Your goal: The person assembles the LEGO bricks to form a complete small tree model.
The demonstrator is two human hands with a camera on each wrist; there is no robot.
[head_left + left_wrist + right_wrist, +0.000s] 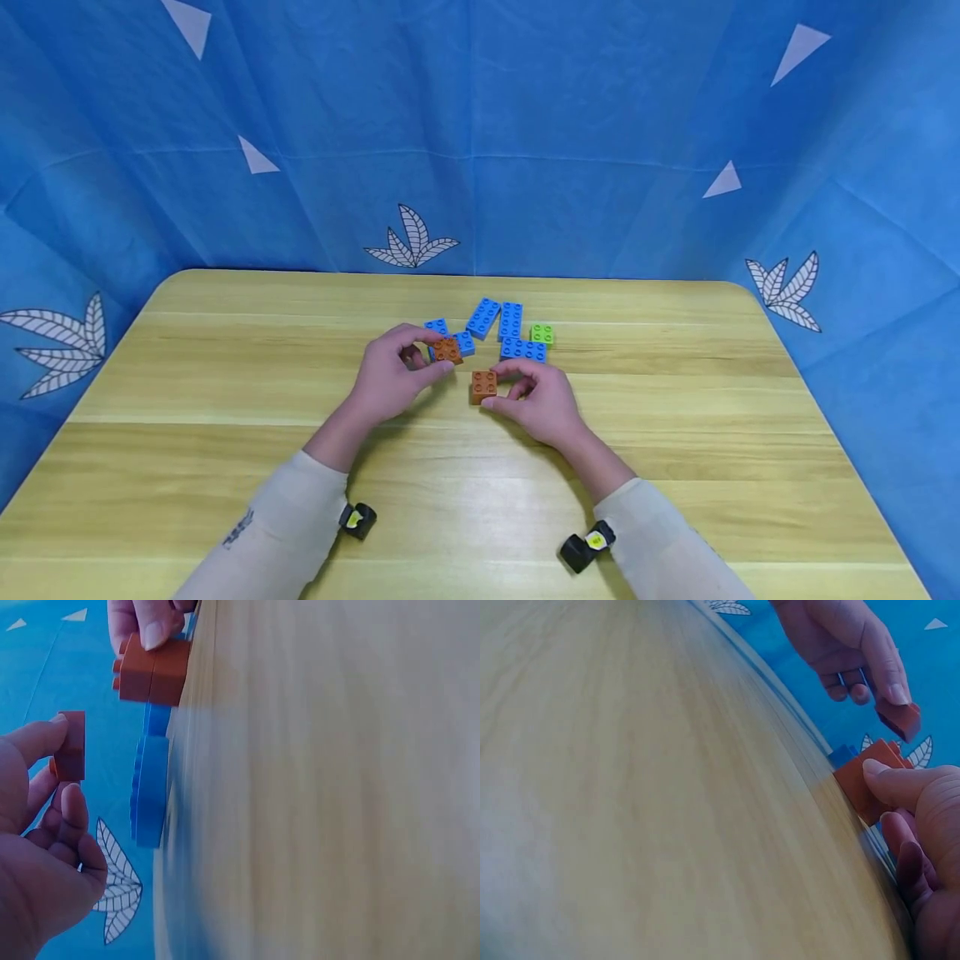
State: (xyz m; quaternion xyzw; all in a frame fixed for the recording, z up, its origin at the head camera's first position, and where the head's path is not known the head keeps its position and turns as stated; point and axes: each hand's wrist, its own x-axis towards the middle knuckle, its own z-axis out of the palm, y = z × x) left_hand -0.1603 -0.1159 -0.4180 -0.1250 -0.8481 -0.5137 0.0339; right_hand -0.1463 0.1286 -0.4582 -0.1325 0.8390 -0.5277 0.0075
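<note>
My left hand [386,375] pinches a brown 2x2 toy brick [447,351] between thumb and fingers, raised above the table. In the left wrist view this brick [73,746] stands apart from the other brown bricks. With thumb and fingertips, my right hand [543,404] grips a stack of two brown bricks [483,387], studs up, at the tabletop. A seam between the two stacked bricks [154,671] shows in the left wrist view. The stack [870,782] sits just right of and nearer than the left hand's brick.
Behind the hands lie several blue bricks, among them a tilted one [483,317], an upright-running one [511,322] and a crosswise one [522,350]. A green brick [542,334] lies at their right. The wooden table [675,375] ends at a blue curtain [562,217].
</note>
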